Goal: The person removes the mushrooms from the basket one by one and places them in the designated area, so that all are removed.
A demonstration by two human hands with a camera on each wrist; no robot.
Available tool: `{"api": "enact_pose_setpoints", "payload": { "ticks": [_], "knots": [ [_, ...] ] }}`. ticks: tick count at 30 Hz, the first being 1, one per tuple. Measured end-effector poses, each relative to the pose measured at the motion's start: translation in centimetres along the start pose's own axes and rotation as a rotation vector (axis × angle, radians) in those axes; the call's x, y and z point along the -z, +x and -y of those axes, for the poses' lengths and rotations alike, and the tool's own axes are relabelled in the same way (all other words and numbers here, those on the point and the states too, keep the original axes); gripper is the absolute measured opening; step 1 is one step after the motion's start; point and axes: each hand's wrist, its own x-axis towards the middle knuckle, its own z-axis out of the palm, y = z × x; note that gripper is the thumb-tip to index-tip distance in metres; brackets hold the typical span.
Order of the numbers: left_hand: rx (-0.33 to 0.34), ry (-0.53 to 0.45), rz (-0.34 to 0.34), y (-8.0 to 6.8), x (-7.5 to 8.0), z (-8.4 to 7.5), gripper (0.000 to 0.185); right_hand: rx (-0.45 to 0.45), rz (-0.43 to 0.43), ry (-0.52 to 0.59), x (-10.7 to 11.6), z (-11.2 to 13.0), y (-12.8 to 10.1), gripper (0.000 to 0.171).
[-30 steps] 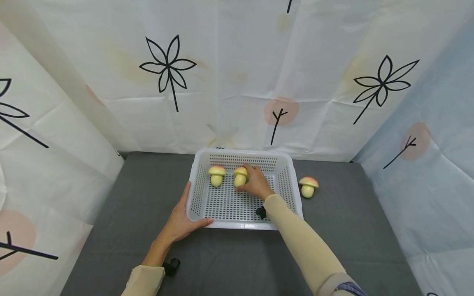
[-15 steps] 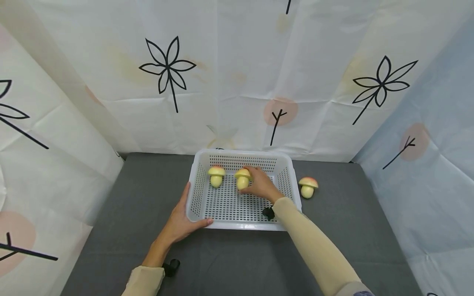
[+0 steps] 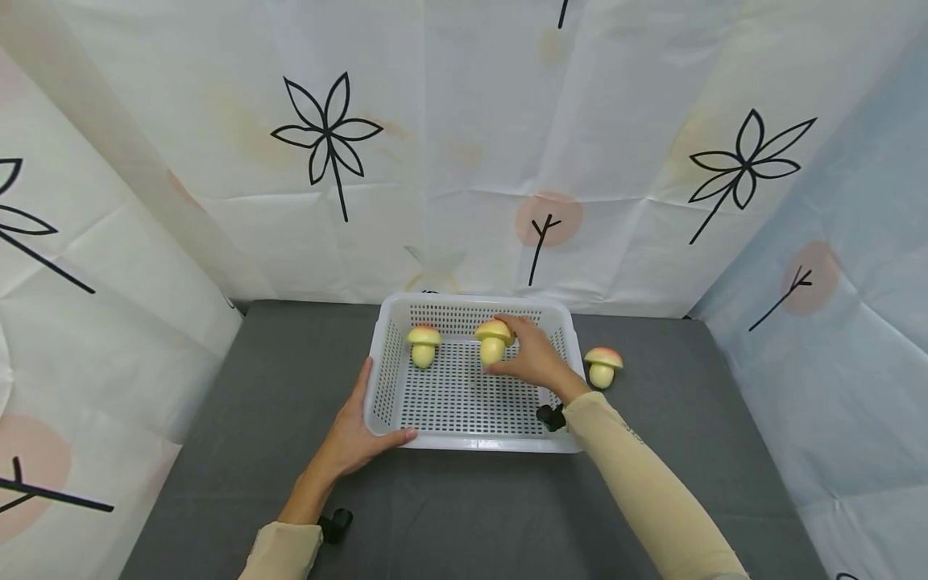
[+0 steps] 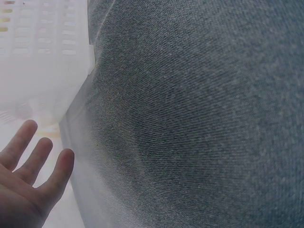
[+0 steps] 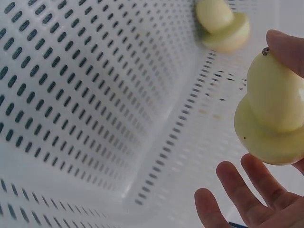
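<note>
A white perforated basket (image 3: 387,379) stands on the grey cloth. My right hand (image 3: 516,352) reaches into its far right part and pinches a yellow mushroom-shaped toy with a reddish cap (image 3: 493,341). In the right wrist view that toy (image 5: 273,123) hangs between my fingertips (image 5: 289,47) above the basket floor. A second mushroom toy (image 3: 423,345) (image 5: 221,26) stands in the basket's far left part. A third mushroom toy (image 3: 602,366) stands on the cloth just right of the basket. My left hand (image 3: 360,411) (image 4: 28,175) rests flat against the basket's front left corner, fingers straight.
White sheets printed with black leaves and pink dots (image 3: 464,161) close off the back and both sides. Grey cloth (image 3: 217,451) (image 4: 199,118) stretches left, right and in front of the basket. Black wrist mounts (image 3: 335,522) (image 3: 551,416) sit on both forearms.
My right hand has carried the mushroom toy to the right inside the basket, away from the second toy. The left hand and the basket have stayed put.
</note>
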Motion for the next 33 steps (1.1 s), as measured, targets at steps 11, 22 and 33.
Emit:
{"api": "enact_pose_setpoints", "payload": {
  "ticks": [11,22,33],
  "knots": [
    [0.005,0.038,-0.004,0.0,0.0,0.1,0.136,0.047,-0.080,-0.018,3.0,-0.6,-2.5,0.094],
    [0.029,0.037,0.012,-0.6,0.4,-3.4,0.130,0.037,-0.124,-0.069,6.3,-1.9,-4.4,0.093],
    [0.004,0.039,-0.002,0.0,0.0,0.3,0.137,0.010,-0.177,-0.061,9.4,-5.1,-6.2,0.091]
  ]
}}
